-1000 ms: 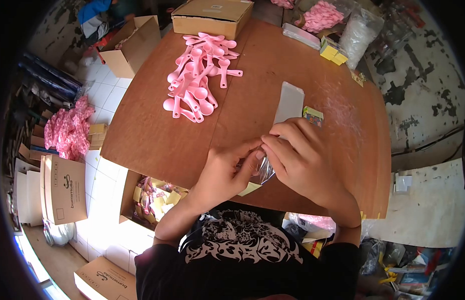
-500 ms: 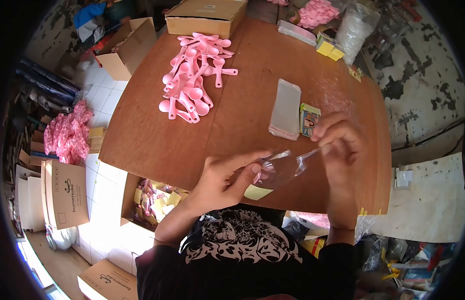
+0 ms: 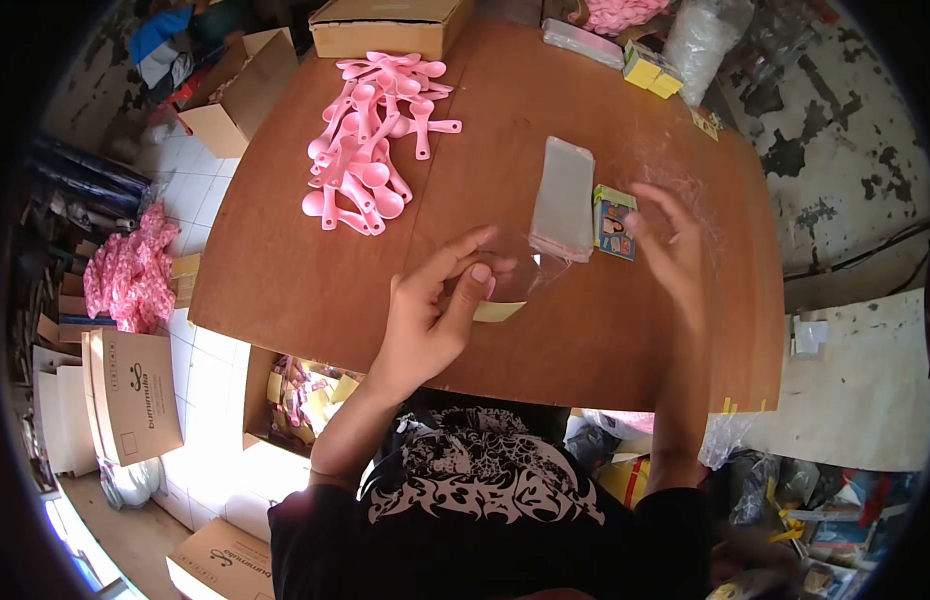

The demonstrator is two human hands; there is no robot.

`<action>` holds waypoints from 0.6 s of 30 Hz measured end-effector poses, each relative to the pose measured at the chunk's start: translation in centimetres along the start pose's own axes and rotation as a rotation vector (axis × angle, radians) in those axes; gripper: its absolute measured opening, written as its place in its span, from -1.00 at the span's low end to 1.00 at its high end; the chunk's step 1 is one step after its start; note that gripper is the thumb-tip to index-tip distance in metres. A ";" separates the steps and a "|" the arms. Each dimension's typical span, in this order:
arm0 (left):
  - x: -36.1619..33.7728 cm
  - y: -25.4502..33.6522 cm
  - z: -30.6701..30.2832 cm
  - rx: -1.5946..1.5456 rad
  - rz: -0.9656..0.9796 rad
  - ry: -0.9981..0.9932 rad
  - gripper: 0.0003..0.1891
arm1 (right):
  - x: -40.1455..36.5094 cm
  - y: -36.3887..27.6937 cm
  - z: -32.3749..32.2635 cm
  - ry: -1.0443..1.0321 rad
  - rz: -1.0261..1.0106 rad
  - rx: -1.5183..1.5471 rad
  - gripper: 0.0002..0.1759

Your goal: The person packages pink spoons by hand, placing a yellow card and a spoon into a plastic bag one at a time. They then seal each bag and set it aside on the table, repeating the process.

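Observation:
Between the thumb and fingers of my left hand (image 3: 440,310) is a clear plastic bag (image 3: 545,268), with something pink partly hidden behind the fingers. A pale yellow paper (image 3: 499,312) shows just below the bag. My right hand (image 3: 670,240) has its fingers apart and holds nothing, beside a small stack of printed cards (image 3: 615,226). Left of the cards lies a stack of clear bags (image 3: 565,200). Pink spoons (image 3: 370,150) lie in a pile at the table's back left.
A closed cardboard box (image 3: 380,35) stands at the table's (image 3: 465,200) back edge. Yellow boxes (image 3: 652,70) and a large plastic roll (image 3: 707,50) are at the back right. An open carton (image 3: 260,400) sits below the front left edge. Part of another person (image 3: 165,45) shows at upper left.
My right hand has let go of the plastic and opened near the cards. My left hand has moved slightly left and up with the bag. The view has shifted a little.

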State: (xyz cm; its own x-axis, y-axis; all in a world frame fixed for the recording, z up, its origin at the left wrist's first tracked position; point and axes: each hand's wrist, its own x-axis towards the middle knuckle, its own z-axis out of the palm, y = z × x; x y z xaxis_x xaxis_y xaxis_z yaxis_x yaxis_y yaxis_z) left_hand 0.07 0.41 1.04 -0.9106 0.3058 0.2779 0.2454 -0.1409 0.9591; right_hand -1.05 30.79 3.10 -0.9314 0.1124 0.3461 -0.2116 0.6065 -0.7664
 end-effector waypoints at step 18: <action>0.0 -1.4 -1.8 -0.287 -0.042 -0.070 -0.76 | -4.5 -9.2 7.3 -0.228 0.021 0.484 -0.86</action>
State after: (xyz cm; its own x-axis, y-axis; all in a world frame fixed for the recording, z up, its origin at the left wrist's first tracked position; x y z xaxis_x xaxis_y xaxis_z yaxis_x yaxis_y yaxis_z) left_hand -0.90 -1.06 -0.37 -0.8905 0.3794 0.2513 0.0952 -0.3846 0.9181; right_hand 2.90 18.94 4.66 -0.9661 -0.0860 0.2434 -0.2549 0.1677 -0.9523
